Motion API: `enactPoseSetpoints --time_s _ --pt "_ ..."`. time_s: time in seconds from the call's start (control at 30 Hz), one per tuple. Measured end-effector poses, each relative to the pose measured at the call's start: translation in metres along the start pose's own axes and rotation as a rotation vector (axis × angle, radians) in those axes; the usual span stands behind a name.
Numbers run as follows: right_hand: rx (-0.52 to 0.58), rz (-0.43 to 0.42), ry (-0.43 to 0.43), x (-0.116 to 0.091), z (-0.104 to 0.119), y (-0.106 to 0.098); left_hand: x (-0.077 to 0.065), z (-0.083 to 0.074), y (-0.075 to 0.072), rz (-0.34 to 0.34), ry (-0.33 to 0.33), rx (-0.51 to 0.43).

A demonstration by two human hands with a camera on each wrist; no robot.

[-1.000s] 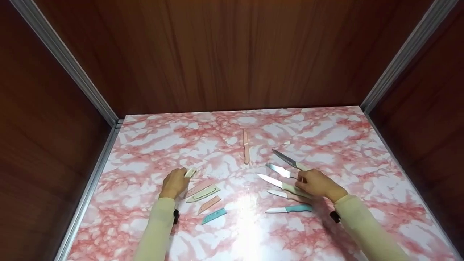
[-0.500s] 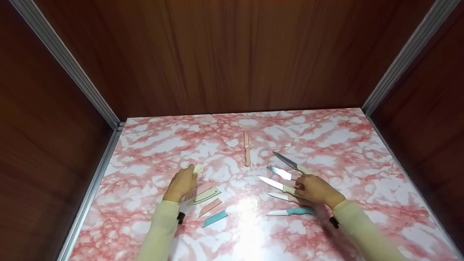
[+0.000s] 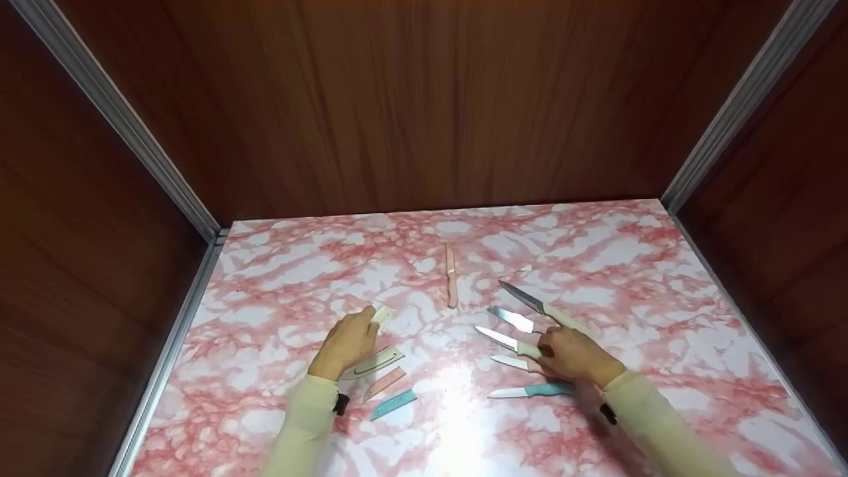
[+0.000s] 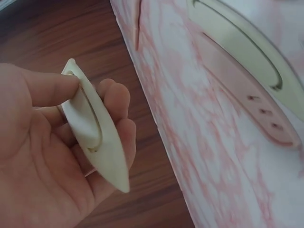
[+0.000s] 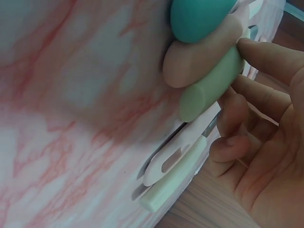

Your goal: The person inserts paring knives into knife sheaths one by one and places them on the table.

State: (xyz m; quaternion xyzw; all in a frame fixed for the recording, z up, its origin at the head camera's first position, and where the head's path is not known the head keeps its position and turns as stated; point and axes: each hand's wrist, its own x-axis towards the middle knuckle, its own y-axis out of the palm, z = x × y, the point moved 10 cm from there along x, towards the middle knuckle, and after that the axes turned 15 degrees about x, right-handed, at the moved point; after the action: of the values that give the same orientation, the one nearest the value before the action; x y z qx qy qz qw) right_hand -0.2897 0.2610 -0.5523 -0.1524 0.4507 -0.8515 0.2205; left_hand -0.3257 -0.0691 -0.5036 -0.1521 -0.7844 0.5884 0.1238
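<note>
My left hand [image 3: 346, 341] pinches a cream knife sheath [image 4: 97, 128] between thumb and fingers, raised over the table's left half. Below that hand lie a larger pale green sheath [image 3: 375, 363] and a pink sheath [image 4: 247, 92], the latter hidden in the head view. My right hand [image 3: 575, 354] has thumb and index finger on the pale green handle [image 5: 211, 85] of a kitchen knife [image 3: 497, 337], which lies among other knives. Around it are a pink-handled knife [image 3: 510, 362], a teal-handled knife [image 3: 530, 391], a broad-bladed tool [image 3: 511, 319] and a dark-bladed knife [image 3: 523, 296] with a cream handle.
A small pink knife [image 3: 452, 275] lies at the table's middle, further back. An orange-pink sheath [image 3: 384, 383] and a teal sheath [image 3: 394, 403] lie at the front left. Brown wood-grain panels [image 3: 424, 106] enclose the marbled table [image 3: 265, 278] behind and at both sides.
My left hand has moved right with the cream sheath, now covering the pink sheath in the head view. My right hand has shifted slightly nearer, onto the pale green handle; the knives lie as before.
</note>
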Motion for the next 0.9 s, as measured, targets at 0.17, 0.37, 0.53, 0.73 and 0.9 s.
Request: enactPoseSetpoints --time_s 0.17,0.37,0.53,0.73,0.9 --pt "0.013 0.012 0.030 0.003 -0.004 0.001 -0.002 -0.014 0.000 0.007 0.054 -0.010" --pt "0.032 0.023 0.087 0.004 -0.008 0.003 -0.002 -0.021 0.006 -0.021 0.093 -0.005" --pt "0.016 0.013 0.118 0.007 -0.007 0.002 -0.005 -0.019 0.008 -0.023 0.073 -0.006" --pt "0.007 -0.043 0.101 0.008 0.000 -0.005 -0.006 -0.023 0.007 -0.021 0.079 -0.033" --pt "0.016 -0.098 0.117 0.012 0.003 -0.015 -0.006 -0.029 0.006 -0.028 0.108 -0.060"
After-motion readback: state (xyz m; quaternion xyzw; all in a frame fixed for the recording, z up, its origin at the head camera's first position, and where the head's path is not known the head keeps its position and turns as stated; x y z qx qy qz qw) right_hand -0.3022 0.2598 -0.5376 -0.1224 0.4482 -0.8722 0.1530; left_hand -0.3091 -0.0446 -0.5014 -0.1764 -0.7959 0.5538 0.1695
